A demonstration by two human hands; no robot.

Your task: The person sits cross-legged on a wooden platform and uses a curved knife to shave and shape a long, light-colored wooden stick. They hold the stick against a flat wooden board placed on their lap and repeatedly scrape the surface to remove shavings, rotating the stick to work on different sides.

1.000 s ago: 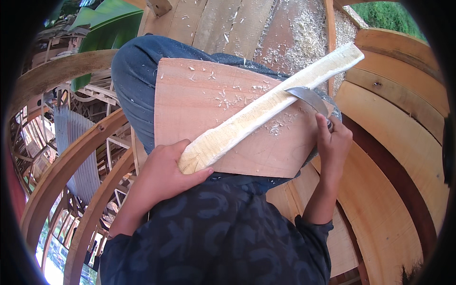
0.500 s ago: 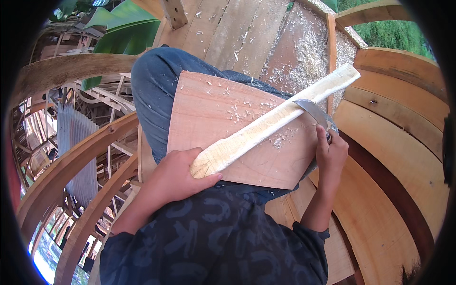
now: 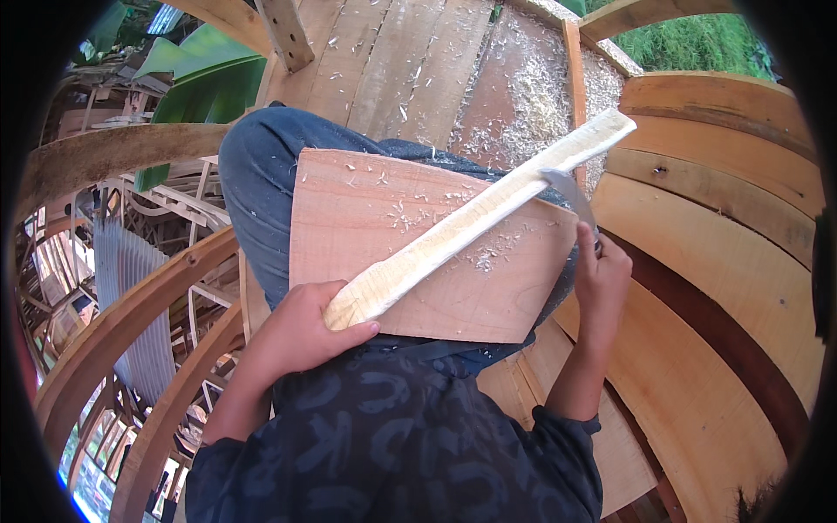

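Observation:
A long pale strip of whittled wood (image 3: pixel 471 222) lies slantwise over a flat reddish board (image 3: pixel 349 218) on my lap, its far end reaching past the board's right edge. My left hand (image 3: pixel 305 327) grips the strip's near end, thumb on one side and fingers round the other. In my right hand (image 3: pixel 602 275) is a knife with a curved blade (image 3: pixel 571 192); most of its handle is hidden by the fingers. The blade's tip meets the strip's right edge, toward its far end. Small curled shavings (image 3: pixel 484 253) are scattered on the board beside the strip.
Wood shavings (image 3: pixel 545 105) pile up on the plank floor (image 3: pixel 379 83) ahead. Curved planks (image 3: pixel 689 235) form a wall on my right. Bent timber ribs (image 3: pixel 131 322) stand on my left, with corrugated sheet (image 3: pixel 135 296) beyond. An upright post (image 3: pixel 286 35) stands ahead.
The whole scene sits slightly farther left in view. The knife blade has turned a little and stays by the same stretch of the strip. Both hands keep their holds.

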